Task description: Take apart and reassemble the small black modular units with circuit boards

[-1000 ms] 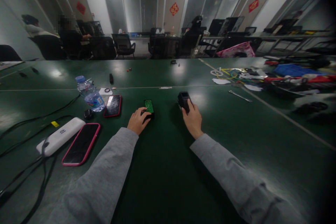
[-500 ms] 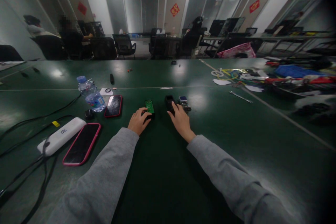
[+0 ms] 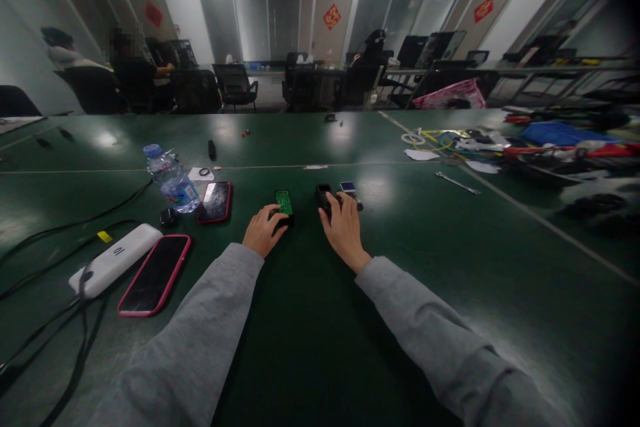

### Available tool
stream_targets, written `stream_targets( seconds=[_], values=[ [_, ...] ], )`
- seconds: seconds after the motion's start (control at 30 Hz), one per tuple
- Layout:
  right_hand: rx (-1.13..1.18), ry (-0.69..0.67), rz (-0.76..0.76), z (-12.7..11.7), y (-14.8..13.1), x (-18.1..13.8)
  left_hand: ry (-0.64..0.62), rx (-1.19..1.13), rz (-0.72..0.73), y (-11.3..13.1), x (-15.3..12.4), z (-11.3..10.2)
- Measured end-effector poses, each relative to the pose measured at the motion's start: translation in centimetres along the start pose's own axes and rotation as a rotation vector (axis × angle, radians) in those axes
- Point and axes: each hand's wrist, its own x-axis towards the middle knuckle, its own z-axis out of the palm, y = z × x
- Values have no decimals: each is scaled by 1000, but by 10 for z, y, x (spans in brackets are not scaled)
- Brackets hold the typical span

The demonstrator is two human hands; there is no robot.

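Observation:
My left hand rests on the green table, its fingers curled round the near end of a small black tray holding a green circuit board. My right hand lies just to the right of it, fingers closed on a small black block-shaped part that touches the table. A tiny part with a bluish top sits beyond the right hand's fingertips. Both forearms wear grey sleeves.
To the left lie a red-cased phone, a pink-cased phone, a white power bank with black cables, and a water bottle. A wrench and a heap of cables and tools lie right. People sit at desks far back.
My right hand has carried the black part leftward and set it down near the circuit board, uncovering the small bluish-topped part. My left hand has stayed on the board's tray.

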Motion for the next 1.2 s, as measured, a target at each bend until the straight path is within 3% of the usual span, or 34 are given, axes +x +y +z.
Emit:
stream_targets(
  seconds=[0.43,1.2],
  values=[
    [116,-121,-134,-4,-42,-15,85,-40,-22,2,1,2],
    [165,-155,-113,-5,-41,-16,85,-9,-58,1,1,2]
  ],
)
